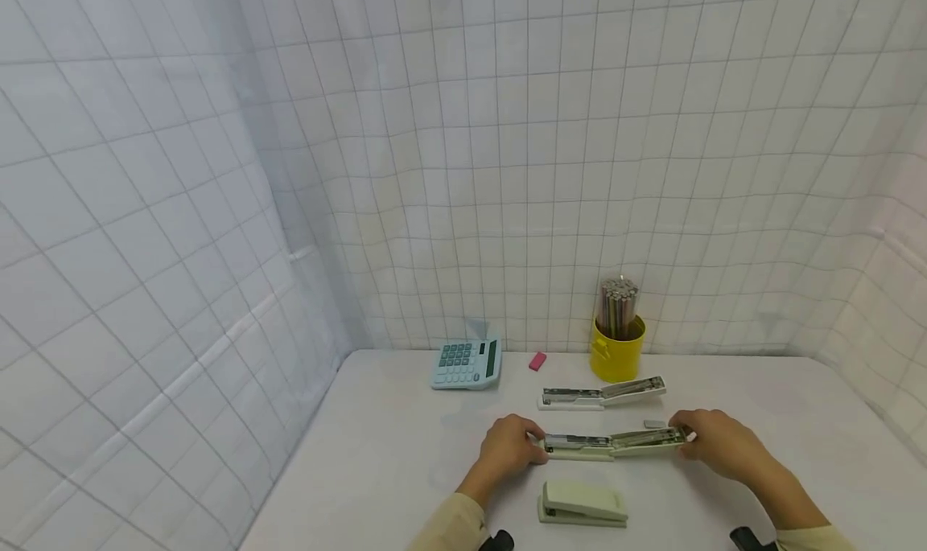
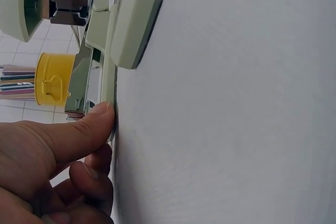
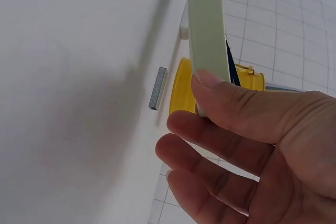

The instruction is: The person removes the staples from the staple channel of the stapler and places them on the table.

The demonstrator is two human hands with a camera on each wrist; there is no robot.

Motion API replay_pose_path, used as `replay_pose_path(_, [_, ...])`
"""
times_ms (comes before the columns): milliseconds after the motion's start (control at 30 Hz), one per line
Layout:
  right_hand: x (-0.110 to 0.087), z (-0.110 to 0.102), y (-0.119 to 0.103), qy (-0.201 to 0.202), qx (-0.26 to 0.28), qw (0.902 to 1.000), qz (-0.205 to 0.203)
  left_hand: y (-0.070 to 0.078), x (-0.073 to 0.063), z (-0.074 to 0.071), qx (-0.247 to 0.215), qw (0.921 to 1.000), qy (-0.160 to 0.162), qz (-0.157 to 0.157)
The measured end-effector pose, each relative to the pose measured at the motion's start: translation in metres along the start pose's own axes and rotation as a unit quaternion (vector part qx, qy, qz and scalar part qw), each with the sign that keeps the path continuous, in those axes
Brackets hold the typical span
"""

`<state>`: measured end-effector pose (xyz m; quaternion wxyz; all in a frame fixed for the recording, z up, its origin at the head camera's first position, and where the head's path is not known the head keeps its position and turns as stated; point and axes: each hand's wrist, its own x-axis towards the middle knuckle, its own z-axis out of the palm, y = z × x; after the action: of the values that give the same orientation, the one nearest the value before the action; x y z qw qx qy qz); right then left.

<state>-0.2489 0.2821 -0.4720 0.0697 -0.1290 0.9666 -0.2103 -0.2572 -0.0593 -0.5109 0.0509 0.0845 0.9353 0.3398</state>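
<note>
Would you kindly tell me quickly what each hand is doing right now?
Left hand: holding the opened pale green stapler by its base end.
Right hand: holding the same stapler by the end of its swung-back top.

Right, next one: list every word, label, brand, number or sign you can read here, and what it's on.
None can be read.
Calculator: any marks on its keys or screen are too small to read.
Pencils: any print is too blurred to read.
Front stapler, middle stapler, back stapler: no lettering can be made out.
Eraser: too small to tell.
</note>
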Motion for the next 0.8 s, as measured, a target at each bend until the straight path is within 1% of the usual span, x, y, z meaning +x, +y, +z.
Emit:
replay_pose_path(133, [-0.002, -0.005, -0.003, -0.006, -0.003, 1.0, -0.003, -0.001, 0.001, 0.002, 0.006, 0.9999, 0.005, 0.006])
replay_pose_path(200, [-0.003, -0.012, -0.01, -0.009, -0.012, 0.9999, -0.004, -0.002, 0.002, 0.002, 0.007, 0.9999, 0.005, 0.006])
replay_pose_path(267, [-0.005, -0.019, -0.02, 0.0, -0.016, 0.9998, -0.011, -0.002, 0.002, 0.003, 0.006, 1.0, 0.001, 0.005])
replay_pose_path(333, [-0.002, -0.022, -0.035, 0.016, 0.007, 0.9995, -0.025, -0.002, 0.002, 0.002, 0.004, 1.0, 0.0, 0.006])
replay_pose_path(400, [0.003, -0.019, -0.051, 0.024, 0.062, 0.9967, -0.048, -0.003, 0.002, 0.002, 0.003, 1.0, -0.002, 0.003])
replay_pose_path(467, [0.011, -0.01, -0.067, 0.012, 0.141, 0.9872, -0.073, -0.003, 0.002, 0.002, 0.002, 1.0, -0.003, 0.003])
replay_pose_path(500, [0.016, -0.004, -0.074, -0.003, 0.186, 0.9792, -0.08, -0.003, 0.002, 0.002, 0.003, 1.0, -0.004, 0.001])
replay_pose_path(567, [0.025, 0.009, -0.085, -0.041, 0.262, 0.961, -0.079, -0.004, 0.003, 0.002, 0.005, 1.0, -0.006, 0.001])
replay_pose_path(633, [0.034, 0.023, -0.092, -0.069, 0.31, 0.9459, -0.069, -0.004, 0.003, 0.003, 0.006, 1.0, -0.006, 0.0])
replay_pose_path(667, [0.038, 0.029, -0.094, -0.078, 0.324, 0.9408, -0.062, -0.004, 0.004, 0.003, 0.005, 1.0, -0.005, 0.002])
replay_pose_path(700, [0.041, 0.035, -0.096, -0.082, 0.332, 0.938, -0.055, -0.004, 0.004, 0.004, 0.005, 1.0, -0.005, 0.001])
replay_pose_path(800, [0.047, 0.049, -0.097, -0.089, 0.332, 0.9381, -0.041, -0.005, 0.005, 0.005, 0.001, 1.0, -0.003, 0.005])
